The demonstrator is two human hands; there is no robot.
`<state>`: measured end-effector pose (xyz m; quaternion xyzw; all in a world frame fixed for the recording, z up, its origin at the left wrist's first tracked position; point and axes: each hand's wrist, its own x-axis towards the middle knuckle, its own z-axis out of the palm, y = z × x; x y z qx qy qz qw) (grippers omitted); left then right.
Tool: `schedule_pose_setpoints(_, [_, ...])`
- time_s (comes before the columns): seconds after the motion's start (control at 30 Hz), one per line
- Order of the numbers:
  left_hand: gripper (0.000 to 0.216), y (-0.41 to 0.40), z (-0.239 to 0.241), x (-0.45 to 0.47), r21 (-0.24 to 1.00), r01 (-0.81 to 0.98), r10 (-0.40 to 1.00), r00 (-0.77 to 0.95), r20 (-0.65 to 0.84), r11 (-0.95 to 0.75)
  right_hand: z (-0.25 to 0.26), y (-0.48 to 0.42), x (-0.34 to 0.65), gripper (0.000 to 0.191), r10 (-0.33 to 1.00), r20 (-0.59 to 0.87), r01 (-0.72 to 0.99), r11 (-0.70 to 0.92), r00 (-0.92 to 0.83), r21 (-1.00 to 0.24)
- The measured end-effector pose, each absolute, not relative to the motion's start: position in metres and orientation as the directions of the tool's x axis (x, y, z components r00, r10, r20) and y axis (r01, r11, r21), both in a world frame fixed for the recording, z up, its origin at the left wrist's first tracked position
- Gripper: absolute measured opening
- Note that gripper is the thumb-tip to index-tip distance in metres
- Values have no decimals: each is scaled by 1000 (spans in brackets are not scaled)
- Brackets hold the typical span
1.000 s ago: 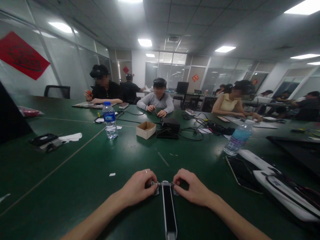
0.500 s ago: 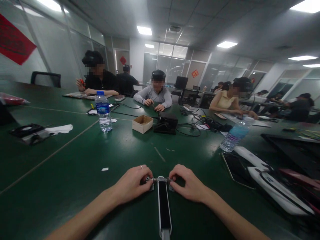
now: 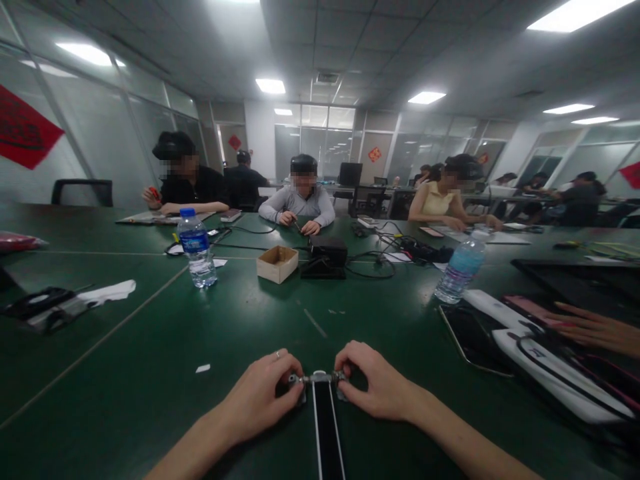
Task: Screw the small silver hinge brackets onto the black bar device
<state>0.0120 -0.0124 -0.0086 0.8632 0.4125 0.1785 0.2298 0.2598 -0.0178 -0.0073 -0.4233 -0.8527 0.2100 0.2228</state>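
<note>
A long, narrow black bar with white edges (image 3: pixel 328 430) lies on the green table, running toward me. At its far end is a small metal crosspiece (image 3: pixel 321 377) with a fitting on either side. My left hand (image 3: pixel 263 390) is closed, thumb and fingers pinching the left metal fitting (image 3: pixel 296 380). On the other side my right hand (image 3: pixel 377 383) pinches the right metal fitting (image 3: pixel 341 377) the same way. The fingertips partly hide both fittings, and their exact kind cannot be made out.
Ahead stand a water bottle (image 3: pixel 197 250), an open cardboard box (image 3: pixel 277 265) and a black device (image 3: pixel 325 257) with cables. To the right are another bottle (image 3: pixel 460 267), a phone (image 3: pixel 473 340), a white object (image 3: pixel 555 373) and another person's hand (image 3: pixel 595 328). Several people sit beyond.
The view has tilted up and levelled, so my hands and the bar sit lower in the picture. Another person's hand has come in at the right. My grip looks unchanged.
</note>
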Motion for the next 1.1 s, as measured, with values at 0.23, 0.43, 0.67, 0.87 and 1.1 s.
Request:
schedule_pose_setpoints(0.23, [13, -12, -8, 14, 537, 639, 798, 591, 116, -551, -12, -16, 260, 11, 823, 210, 643, 548, -527, -535])
schedule_pose_setpoints(0.43, [13, -11, -11, 13, 538, 620, 785, 604, 137, -571, -9, -17, 259, 10, 810, 220, 638, 569, -543, -519])
schedule_pose_setpoints(0.67, [13, -12, -11, 12, 544, 615, 784, 605, 137, -571, -10, -19, 260, 14, 819, 246, 634, 561, -518, -532])
schedule_pose_setpoints(0.87, [14, -11, -10, 10, 559, 608, 781, 612, 123, -564, -9, -42, 241, 28, 637, 438, 474, 768, -634, -431])
schedule_pose_setpoints(1.1, [15, -10, -11, 12, 556, 610, 783, 608, 128, -565, -19, -54, 226, 15, 516, 296, 420, 845, -804, -333])
